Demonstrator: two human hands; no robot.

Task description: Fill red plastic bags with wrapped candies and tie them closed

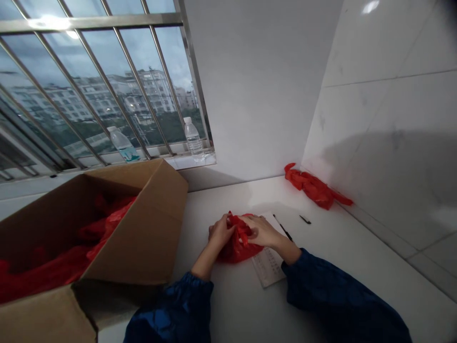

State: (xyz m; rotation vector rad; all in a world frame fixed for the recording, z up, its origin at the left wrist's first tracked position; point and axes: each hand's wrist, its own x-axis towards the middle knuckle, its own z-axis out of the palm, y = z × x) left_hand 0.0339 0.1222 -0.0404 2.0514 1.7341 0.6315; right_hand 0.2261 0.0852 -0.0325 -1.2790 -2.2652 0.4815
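A red plastic bag (237, 250) lies bunched on the white tabletop, with both of my hands on it. On its left side, my left hand (221, 231) is closed, fingers curled into the plastic. From the right, my right hand (262, 231) grips the gathered top, its fingers bent round a twist of the bag. What the bag holds, if anything, is hidden. Partly under the bag and my right forearm is a sheet of paper or notepad (267, 269) with handwriting. A dark pen (283, 227) rests along its upper right edge.
To the left stands an open cardboard box (157, 233) with red plastic bags (103, 233) inside. Another crumpled red bag (314, 188) lies against the tiled wall. A black pen cap (305, 219) is on the white table (342, 267). Two plastic bottles, one clear (193, 138), one labelled (123, 145), stand by the barred window.
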